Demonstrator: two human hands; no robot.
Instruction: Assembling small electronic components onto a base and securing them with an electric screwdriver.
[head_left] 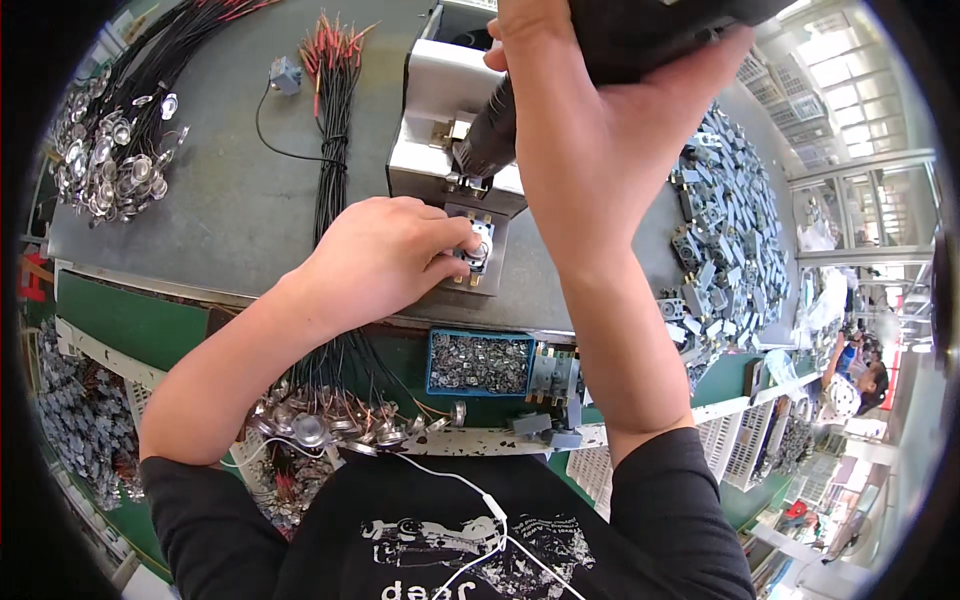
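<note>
My right hand (600,130) is wrapped round a black power screwdriver (645,40). Its tapered nose points down and left toward the metal fixture (408,165), just beyond my left hand. My left hand (385,250) is closed in a pinch, thumb and forefinger on a small part with a round metal disc (482,240). That part sits on a small block with brass pins (490,284) at the fixture's near side. The screwdriver's tip is partly hidden among the fixture's metal pieces, so whether it touches a screw cannot be told.
Left of the fixture lies a bundle of black wires (335,150) with red ends, near a grey switch box (285,76). Wired metal discs (120,165) lie at the far left. Grey switch parts (725,230) are heaped right. A blue tray (480,393) holds small metal pieces.
</note>
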